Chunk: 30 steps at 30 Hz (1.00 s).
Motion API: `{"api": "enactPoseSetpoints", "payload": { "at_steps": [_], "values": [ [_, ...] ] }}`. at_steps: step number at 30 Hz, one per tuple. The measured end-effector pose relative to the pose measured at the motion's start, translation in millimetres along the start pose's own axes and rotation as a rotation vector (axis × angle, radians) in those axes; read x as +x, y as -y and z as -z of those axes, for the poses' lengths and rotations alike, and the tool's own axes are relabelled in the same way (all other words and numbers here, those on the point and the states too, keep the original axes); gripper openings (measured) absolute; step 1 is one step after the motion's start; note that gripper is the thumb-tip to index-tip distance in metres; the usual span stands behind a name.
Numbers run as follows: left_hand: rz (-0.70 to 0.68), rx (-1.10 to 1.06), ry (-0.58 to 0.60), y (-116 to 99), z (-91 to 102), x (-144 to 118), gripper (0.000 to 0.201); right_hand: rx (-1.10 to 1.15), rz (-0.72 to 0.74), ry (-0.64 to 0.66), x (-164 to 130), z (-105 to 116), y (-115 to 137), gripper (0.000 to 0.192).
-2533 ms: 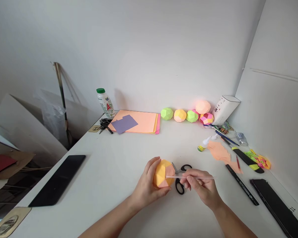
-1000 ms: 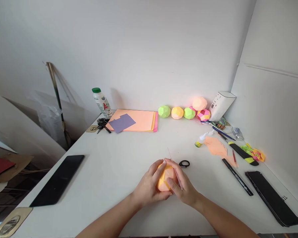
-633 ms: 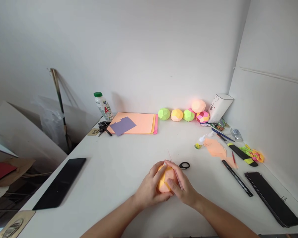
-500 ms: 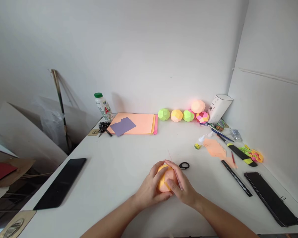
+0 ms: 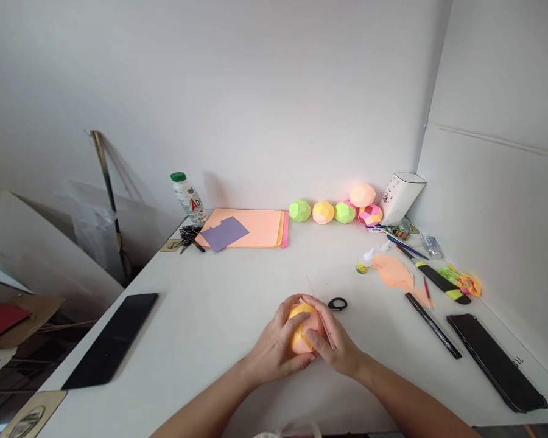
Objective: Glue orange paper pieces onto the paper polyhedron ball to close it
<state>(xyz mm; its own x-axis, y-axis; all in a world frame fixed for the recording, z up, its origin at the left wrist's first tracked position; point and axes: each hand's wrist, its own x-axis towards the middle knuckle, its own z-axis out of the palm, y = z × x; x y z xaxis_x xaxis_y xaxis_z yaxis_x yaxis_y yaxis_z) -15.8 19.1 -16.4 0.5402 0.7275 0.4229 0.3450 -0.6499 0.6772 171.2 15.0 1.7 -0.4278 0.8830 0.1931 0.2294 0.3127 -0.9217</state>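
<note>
While both hands close around it, the orange paper ball sits low over the white table. Cupping its near side is the left hand, fingers curled; the right hand presses the other side, pinching a thin stick. Black scissors lie just beyond.

Two bare forearms reached in from below, left hand and right hand met at centre, fingers curled inward, wrists angled toward each other, fingertips touching.
</note>
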Motion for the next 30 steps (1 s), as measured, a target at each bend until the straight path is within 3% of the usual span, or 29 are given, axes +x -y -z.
{"api": "enactPoseSetpoints", "payload": {
  "at_steps": [24,30],
  "values": [
    [-0.022,-0.035,-0.026,-2.3,1.4,1.4,0.053,0.129,-0.059,0.021,-0.1,4.3,7.4,0.046],
    [-0.013,-0.023,-0.052,-1.0,-3.8,-0.3,0.073,0.033,-0.017,0.029,-0.1,4.2,8.7,0.049]
  ]
}}
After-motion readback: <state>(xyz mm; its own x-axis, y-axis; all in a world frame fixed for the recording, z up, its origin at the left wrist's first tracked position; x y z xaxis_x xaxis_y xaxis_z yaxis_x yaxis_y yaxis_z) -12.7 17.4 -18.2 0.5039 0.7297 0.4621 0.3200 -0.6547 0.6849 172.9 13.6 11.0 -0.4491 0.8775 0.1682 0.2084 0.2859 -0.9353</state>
